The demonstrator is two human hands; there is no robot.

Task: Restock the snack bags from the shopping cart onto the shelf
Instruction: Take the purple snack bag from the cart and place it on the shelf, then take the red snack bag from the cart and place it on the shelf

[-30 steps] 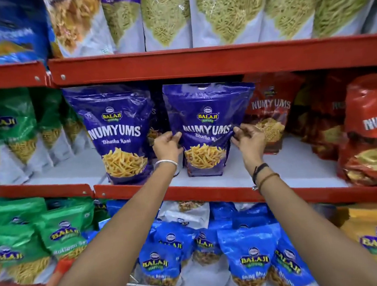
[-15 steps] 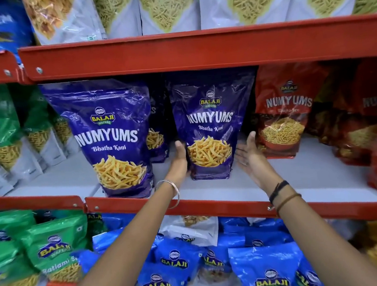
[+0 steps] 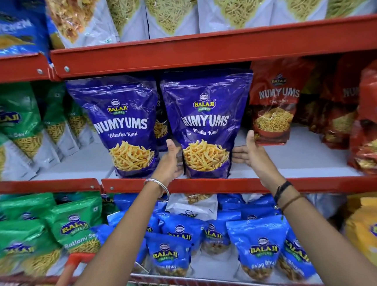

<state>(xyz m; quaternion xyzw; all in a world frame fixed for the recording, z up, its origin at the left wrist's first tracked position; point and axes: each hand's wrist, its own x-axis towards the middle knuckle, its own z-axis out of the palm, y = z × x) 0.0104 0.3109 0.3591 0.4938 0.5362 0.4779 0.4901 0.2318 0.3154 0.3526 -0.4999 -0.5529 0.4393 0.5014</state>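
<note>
Two purple Numyums snack bags stand upright side by side on the grey middle shelf (image 3: 309, 155). The right purple bag (image 3: 206, 123) sits at the shelf's front edge, clasped low down between my hands. My left hand (image 3: 169, 161) presses its lower left side, thumb up, with the fingers tucked behind the bag's edge. My right hand (image 3: 249, 153) meets its lower right side with spread fingers. The left purple bag (image 3: 122, 125) stands untouched. The shopping cart's red handle (image 3: 78, 258) and wire rim (image 3: 195, 283) show at the bottom, with its contents blurred.
Red Numyums bags (image 3: 275, 103) fill the shelf to the right and green bags (image 3: 15, 126) to the left. The red shelf lip (image 3: 197, 48) above carries yellow-green sev bags. On the lower shelf lie blue bags (image 3: 258, 248), green bags and yellow bags.
The right purple bag has come forward to the shelf's front edge, beside the left bag. My hands went from gripping its sides, to open beside it, to clasping its lower sides.
</note>
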